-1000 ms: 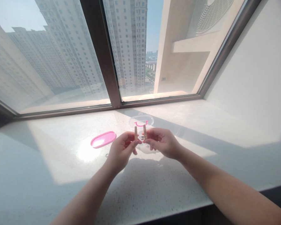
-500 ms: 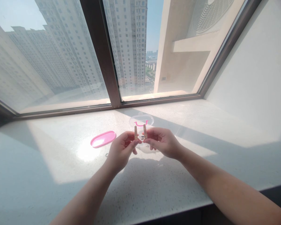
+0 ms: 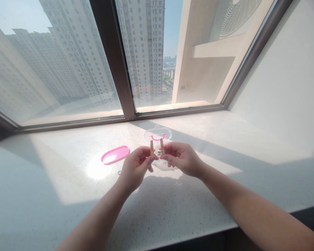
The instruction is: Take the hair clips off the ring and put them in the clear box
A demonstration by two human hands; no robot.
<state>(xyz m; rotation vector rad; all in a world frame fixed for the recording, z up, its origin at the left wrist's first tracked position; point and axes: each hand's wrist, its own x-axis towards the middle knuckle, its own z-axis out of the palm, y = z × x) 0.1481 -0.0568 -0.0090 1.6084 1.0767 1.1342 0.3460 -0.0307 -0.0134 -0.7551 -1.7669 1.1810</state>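
Observation:
My left hand point(image 3: 136, 167) pinches a slim tan piece that looks like a small wooden clothespin point(image 3: 152, 147), held upright between thumb and fingers. A similar upright clothespin point(image 3: 162, 146) is in the closed fingers of my right hand point(image 3: 181, 158). The two pieces stand side by side with a narrow gap between them. Behind and below them sits a clear plastic case, its lid point(image 3: 158, 132) raised and fitted with a pink handle point(image 3: 158, 138). Small dark metal bits point(image 3: 159, 153) show in the gap; my hands hide much of the case.
A pink oval tray or lid point(image 3: 115, 155) lies left of my hands on the speckled white windowsill point(image 3: 172, 209). Near my left wrist is a tiny metal ring or spring point(image 3: 119, 172). The brown-framed window point(image 3: 128, 108) borders the back, and a white wall point(image 3: 285, 87) the right.

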